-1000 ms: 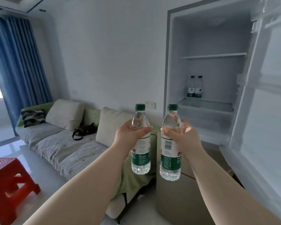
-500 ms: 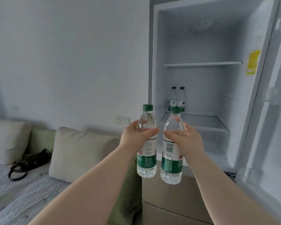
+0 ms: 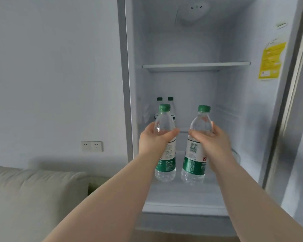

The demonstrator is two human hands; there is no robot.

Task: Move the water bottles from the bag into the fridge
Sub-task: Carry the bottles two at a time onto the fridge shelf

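Bottles first: you hold 2 of them at once, 1 in each hand, both raised in front of the open fridge. Your left hand is wrapped around the upper body of the left water bottle, thumb across the front and fingers curled behind, fully closed on it. That bottle stands nearly upright, its green cap at the top and its green label band low down. Your right hand grips the right water bottle the same way, closed around the clear shoulder above the white label; this bottle tilts slightly, cap leaning to the right. The 2 held bottles are near each other but apart, with a gap between them.

Behind your left bottle, 2 more green-capped water bottles stand side by side at the back left of the middle compartment. Above them a white shelf spans the interior. On the right inner wall you see a yellow sticker. To the left of the fridge, a double wall socket sits on the pale wall, with a beige cushion below it.
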